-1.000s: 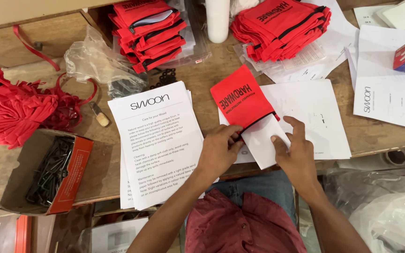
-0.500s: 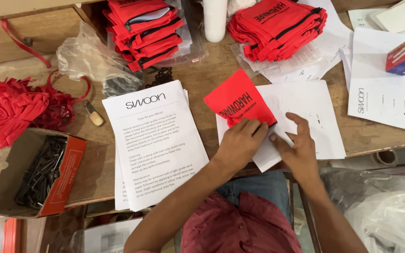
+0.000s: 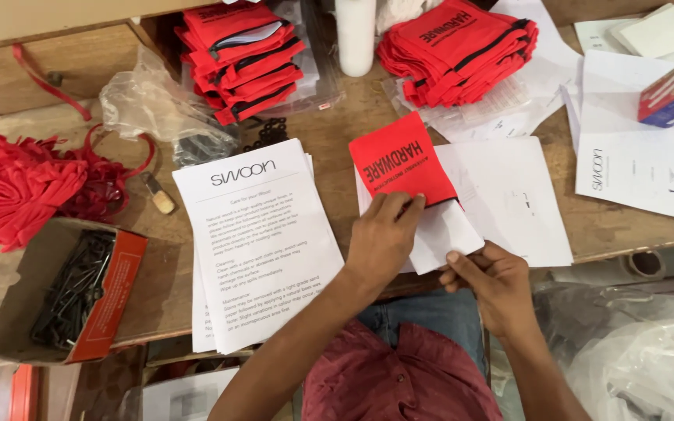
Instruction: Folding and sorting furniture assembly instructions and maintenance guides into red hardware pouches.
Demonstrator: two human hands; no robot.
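A red cloth pouch (image 3: 399,160) with black lettering lies flat on white sheets in the middle of the wooden table (image 3: 337,125). My left hand (image 3: 380,238) presses on the pouch's near edge, fingers at its black-trimmed opening. A folded white paper (image 3: 442,234) sticks out of that opening toward me. My right hand (image 3: 489,281) pinches the paper's near corner at the table's front edge.
A stack of printed sheets (image 3: 255,234) lies left of my hands. Red pouches are piled at the back (image 3: 243,58) and back right (image 3: 454,51). A heap of red cloth (image 3: 17,187) and an open box of black hardware (image 3: 64,292) are on the left. Plastic bags (image 3: 641,351) are below right.
The folded paper has slid further into the red pouch. My right hand moved back toward the table's edge, holding the paper's near corner; my left hand stays on the pouch's opening.
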